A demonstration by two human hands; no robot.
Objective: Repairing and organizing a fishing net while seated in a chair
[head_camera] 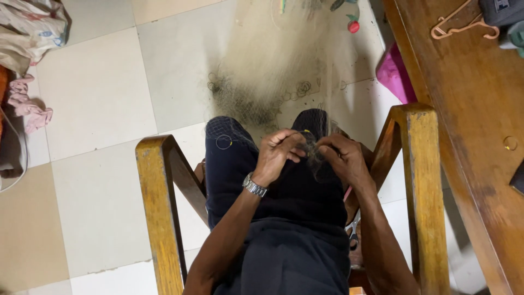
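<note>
I see no boxes, labels, signs or screens. The closest thing is one crumpled pale plastic bag with little coloured prints (34,26), lying on the floor at the top left.

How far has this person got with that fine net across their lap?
Nothing shows a finished part. In hand: the left hand and right hand pinch the fine pale mesh net at the knees. A long stretch of net lies spread over the pale tiled floor; how much is worked is unclear.
</note>
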